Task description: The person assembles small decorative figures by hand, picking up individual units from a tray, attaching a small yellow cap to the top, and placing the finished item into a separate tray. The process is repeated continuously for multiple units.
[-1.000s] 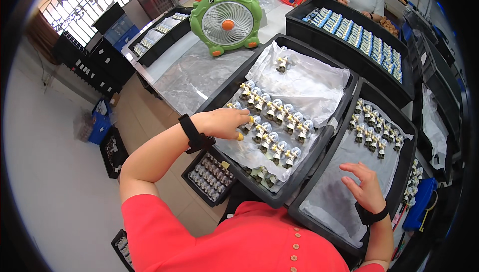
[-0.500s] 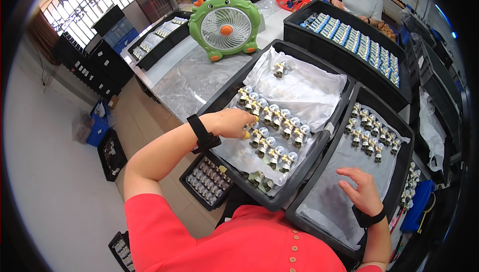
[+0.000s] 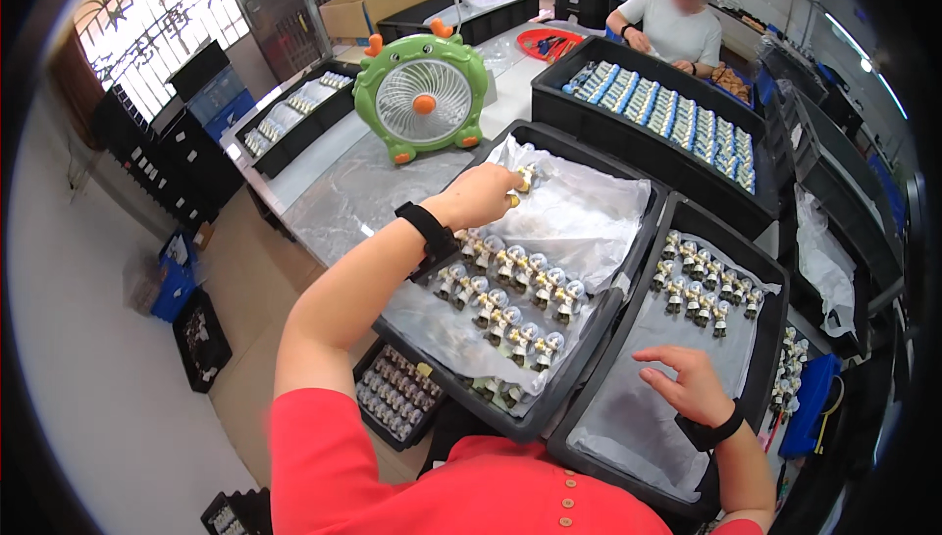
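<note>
My left hand (image 3: 479, 195), with yellow covers on its fingertips, reaches to the far part of the middle black tray (image 3: 535, 425). Its fingers close around a small figurine (image 3: 526, 178) with a clear round helmet, which sits apart on the white liner sheet (image 3: 579, 209). Nearer in that tray stand rows of similar figurines (image 3: 510, 265), white and yellow with dark feet. My right hand (image 3: 689, 385) hovers, fingers apart and holding nothing, over the lined right-hand tray (image 3: 579, 437). Toward that tray's far end more of these figurines (image 3: 703, 290) are grouped.
A green animal-shaped fan (image 3: 424, 98) stands on the table beyond my left hand. Behind the trays is a deep black crate (image 3: 638, 142) of blue-and-white pieces, with a co-worker (image 3: 677, 25) past it. A tray of small parts (image 3: 397, 393) is low beside me.
My left hand has moved away from the nearer rows to the lone figurine at the far part of the tray. My right hand stays over the right tray. The view has shifted slightly.
</note>
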### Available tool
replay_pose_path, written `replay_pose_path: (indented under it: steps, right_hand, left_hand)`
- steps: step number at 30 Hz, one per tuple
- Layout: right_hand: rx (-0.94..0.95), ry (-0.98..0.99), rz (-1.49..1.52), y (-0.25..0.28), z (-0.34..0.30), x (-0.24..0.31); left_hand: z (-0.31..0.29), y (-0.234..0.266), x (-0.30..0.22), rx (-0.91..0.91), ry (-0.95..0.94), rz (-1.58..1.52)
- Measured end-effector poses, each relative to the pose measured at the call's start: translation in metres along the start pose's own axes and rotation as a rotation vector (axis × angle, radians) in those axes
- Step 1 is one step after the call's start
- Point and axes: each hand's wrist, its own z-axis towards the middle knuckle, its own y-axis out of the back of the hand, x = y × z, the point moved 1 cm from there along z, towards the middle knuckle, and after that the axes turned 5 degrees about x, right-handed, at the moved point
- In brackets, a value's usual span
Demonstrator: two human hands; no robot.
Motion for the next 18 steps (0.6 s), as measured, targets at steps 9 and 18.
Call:
replay_pose_path:
  steps: [9,18]
  right_hand:
    - [-0.038,0.094,0.051,0.007,0.025,0.021]
    - [-0.120,-0.094,0.161,0.012,-0.004,0.015]
  left_hand:
    - [0.068,-0.050,0.011,-0.088,0.313,0.011]
    - [0.064,-0.027,0.026,-0.137,0.322,-0.097]
